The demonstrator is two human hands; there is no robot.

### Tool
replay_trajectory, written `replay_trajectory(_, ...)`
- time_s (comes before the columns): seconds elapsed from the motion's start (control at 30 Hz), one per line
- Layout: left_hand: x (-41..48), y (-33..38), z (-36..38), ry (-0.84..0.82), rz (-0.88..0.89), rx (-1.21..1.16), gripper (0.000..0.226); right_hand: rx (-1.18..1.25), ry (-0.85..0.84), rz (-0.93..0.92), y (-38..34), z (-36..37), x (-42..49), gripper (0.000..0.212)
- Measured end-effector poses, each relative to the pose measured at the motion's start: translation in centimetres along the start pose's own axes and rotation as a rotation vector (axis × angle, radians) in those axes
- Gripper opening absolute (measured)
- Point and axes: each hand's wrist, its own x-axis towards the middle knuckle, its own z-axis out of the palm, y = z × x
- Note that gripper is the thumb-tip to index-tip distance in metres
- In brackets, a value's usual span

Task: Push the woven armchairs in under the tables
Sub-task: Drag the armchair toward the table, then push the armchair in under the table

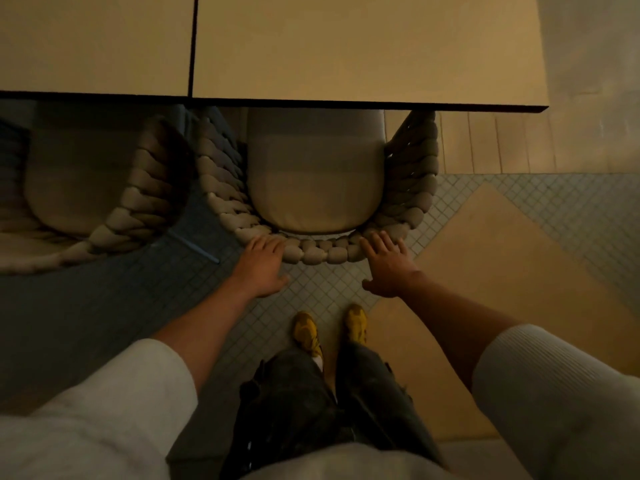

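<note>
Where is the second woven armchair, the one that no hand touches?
The second woven armchair stands at the left of the head view, partly under the left table, close beside the right armchair that the left hand and right hand touch.

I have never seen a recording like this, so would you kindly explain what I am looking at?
There is no machine: the one picture comes from a camera on a person's head, looking down. Their left hand and right hand lie open, fingers straight, against the curved back of a woven armchair; nothing is gripped. Its seat cushion reaches partly under the table. A second armchair stands to the left, and the person's yellow shoes show on the tiled floor.
</note>
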Motion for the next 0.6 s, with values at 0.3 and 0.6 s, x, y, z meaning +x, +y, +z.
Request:
replay_trajectory(0.3, -12.0, 2.5, -2.3, -0.101, -0.362, -0.455, 0.069, -0.029, -0.136, -0.077, -0.8, -4.5, -3.4, 0.074)
replay_trajectory(0.6, -23.3, 3.8, 2.3, 0.239, -0.833, -0.590, 0.085, -0.347, -0.195, -0.349, -10.3, -9.5, -1.4, 0.063)
